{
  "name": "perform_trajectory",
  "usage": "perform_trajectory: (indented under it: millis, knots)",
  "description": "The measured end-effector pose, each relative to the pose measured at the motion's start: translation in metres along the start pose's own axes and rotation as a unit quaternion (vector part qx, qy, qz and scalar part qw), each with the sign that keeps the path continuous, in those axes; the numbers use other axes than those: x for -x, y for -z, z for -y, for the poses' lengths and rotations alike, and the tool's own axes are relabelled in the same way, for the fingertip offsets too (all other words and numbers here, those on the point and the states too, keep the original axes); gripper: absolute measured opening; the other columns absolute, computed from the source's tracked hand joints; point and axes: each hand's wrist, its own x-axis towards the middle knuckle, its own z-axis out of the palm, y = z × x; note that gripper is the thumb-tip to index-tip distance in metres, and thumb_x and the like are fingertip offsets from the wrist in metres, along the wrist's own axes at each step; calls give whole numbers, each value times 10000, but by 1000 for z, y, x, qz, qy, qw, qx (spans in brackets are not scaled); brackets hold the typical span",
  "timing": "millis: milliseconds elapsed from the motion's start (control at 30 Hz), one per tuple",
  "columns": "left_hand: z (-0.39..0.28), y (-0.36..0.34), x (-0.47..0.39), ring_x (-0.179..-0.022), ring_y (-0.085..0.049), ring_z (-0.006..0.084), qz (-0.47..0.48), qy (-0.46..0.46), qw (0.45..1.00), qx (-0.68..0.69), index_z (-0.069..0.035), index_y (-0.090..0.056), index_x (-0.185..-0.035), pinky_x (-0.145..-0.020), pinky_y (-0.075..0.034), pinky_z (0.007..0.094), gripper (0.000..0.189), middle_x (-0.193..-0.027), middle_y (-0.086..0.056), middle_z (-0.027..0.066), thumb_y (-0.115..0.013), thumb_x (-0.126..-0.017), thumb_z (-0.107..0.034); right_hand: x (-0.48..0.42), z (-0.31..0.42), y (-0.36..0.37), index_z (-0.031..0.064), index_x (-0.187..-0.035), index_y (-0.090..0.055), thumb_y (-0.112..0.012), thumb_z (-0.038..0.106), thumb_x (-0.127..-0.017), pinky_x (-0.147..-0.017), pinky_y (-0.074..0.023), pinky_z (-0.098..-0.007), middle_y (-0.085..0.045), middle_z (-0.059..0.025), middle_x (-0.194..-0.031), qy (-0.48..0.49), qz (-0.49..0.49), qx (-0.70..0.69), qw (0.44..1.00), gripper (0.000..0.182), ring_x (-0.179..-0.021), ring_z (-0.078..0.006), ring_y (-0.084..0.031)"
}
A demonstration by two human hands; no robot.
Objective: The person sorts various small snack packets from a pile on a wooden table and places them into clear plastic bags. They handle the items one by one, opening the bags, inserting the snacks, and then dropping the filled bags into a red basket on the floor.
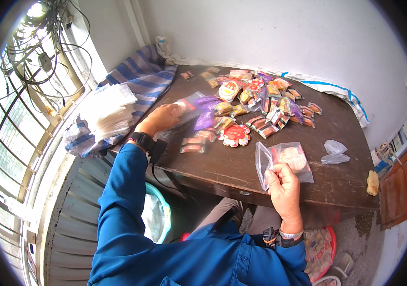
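My right hand point(284, 187) pinches the near left edge of a clear plastic bag point(306, 176) over the front of the dark wooden table point(296, 195). Inside that bag lies a flat pink-and-white printed piece point(290, 159). At the left, my blurred left hand point(160, 118) is over another clear plastic bag point(197, 97) with a white and red piece in it; whether the fingers grip it is unclear. Beside it are purple packets point(205, 119), small wrapped snacks point(262, 126) in a loose pile, and a red flower-shaped card point(234, 135).
A stack of white translucent bags point(108, 111) rests on a striped blue cloth point(149, 77) at the left. Crumpled clear plastic point(335, 152) and a tan piece point(372, 183) lie at the right. Below stand a teal basin point(169, 214) and a red-rimmed basin point(333, 243).
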Motion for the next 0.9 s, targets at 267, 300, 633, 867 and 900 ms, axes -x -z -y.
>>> perform_trajectory:
  millis: [267,300,633,867,900]
  knots:
    - [-15,23,7,-1036,-662,438,-7,130,991,-24,-53,-654,-1174,-923,-507,495,328,-1070,-705,259,-531,-890,-164,1,-3,1,11,-931,-589,-659,51,-979,-595,-467,-238,-598,-5,-741,-2,-7,5,1000,94,-663,-49,-554]
    - [-12,26,11,-1022,-665,440,3,147,989,-29,-54,-654,-1179,-914,-509,496,334,-1062,-707,260,-552,-882,-170,2,-4,1,11,-930,-590,-662,50,-977,-593,-465,-241,-598,-7,-739,-1,-7,9,1000,94,-660,-51,-552]
    - [6,47,-14,-1162,-623,403,67,20,997,-30,-42,-644,-1272,-1006,-499,428,466,-1245,-670,217,-662,-831,-193,2,-7,0,20,-938,-595,-661,47,-975,-568,-446,-232,-592,-7,-728,34,5,13,999,80,-632,-50,-533]
    - [-77,4,-129,-1339,-529,368,49,-45,994,90,8,-465,-1464,-1127,-409,382,733,-1407,-558,285,-711,-866,-337,1,-3,3,14,-895,-593,-671,47,-967,-559,-448,-253,-568,-16,-680,17,6,2,1000,111,-616,-65,-521]
    - [-71,-14,-143,-1347,-519,377,44,-31,994,98,8,-435,-1485,-1129,-407,384,785,-1415,-542,304,-724,-850,-351,0,-4,3,15,-903,-590,-667,50,-971,-567,-453,-251,-573,-7,-690,14,15,-3,1000,109,-627,-62,-524]
